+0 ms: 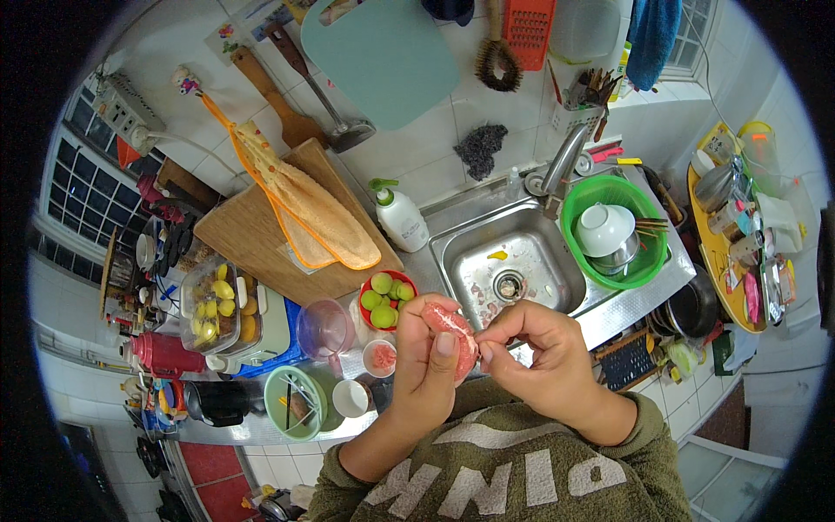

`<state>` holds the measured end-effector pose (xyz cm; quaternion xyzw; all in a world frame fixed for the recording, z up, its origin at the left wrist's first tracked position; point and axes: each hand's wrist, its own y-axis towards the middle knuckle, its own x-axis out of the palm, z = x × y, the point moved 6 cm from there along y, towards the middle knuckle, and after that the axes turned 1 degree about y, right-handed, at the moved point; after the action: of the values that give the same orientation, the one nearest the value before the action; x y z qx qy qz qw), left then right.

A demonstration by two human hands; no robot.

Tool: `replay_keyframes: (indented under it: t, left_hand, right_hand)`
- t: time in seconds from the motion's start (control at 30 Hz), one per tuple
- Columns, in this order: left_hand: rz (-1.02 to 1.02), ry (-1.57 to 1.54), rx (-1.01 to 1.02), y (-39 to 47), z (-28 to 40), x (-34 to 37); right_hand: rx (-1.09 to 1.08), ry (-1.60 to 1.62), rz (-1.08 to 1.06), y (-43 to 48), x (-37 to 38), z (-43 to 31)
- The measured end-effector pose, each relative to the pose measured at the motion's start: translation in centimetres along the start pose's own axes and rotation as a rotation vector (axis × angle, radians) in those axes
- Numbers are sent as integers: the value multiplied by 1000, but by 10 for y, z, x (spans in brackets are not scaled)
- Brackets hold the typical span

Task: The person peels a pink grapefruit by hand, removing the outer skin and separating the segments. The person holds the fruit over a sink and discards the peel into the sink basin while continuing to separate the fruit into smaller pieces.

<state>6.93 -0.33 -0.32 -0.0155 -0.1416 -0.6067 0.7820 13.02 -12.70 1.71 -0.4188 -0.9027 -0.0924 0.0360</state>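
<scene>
My left hand (424, 375) holds a peeled pink citrus segment, probably grapefruit (464, 349), between thumb and fingers. My right hand (545, 359) pinches the segment's right edge with thumb and forefinger, where pale membrane shows. Both hands are in front of the near side of a steel sink (473, 251). Pink scraps and a yellow piece lie in the basin around the drain (509, 285). Left of my left hand stands a small white cup (370, 368) with pink pulp in it. A second white cup (352, 398) stands nearer to me.
Behind the pulp cup is a red bowl (366, 314) of green fruit. A clear pink-tinted jug (326, 326) and a pale green basin (271, 398) stand further left. At the sink's right, a green basket (659, 251) holds bowls and chopsticks. A faucet (571, 153) overhangs the sink; a pump bottle (401, 222) stands behind.
</scene>
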Motion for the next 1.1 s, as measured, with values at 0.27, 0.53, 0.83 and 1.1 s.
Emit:
replay_keyframes:
  t: [0.27,0.53,0.83,1.1]
  left_hand:
    - [-34,-56,8,0,2,0]
    - [-1,-29,37,0,3,6]
    - [-32,-212,-61,2,0,8]
    - [20,-140,-22,1,-2,4]
  right_hand:
    - [-25,70,30,0,0,0]
    - [-68,-52,31,-2,0,-3]
    - [-103,41,40,-4,1,-5]
    - [-116,-90,19,-6,1,-10]
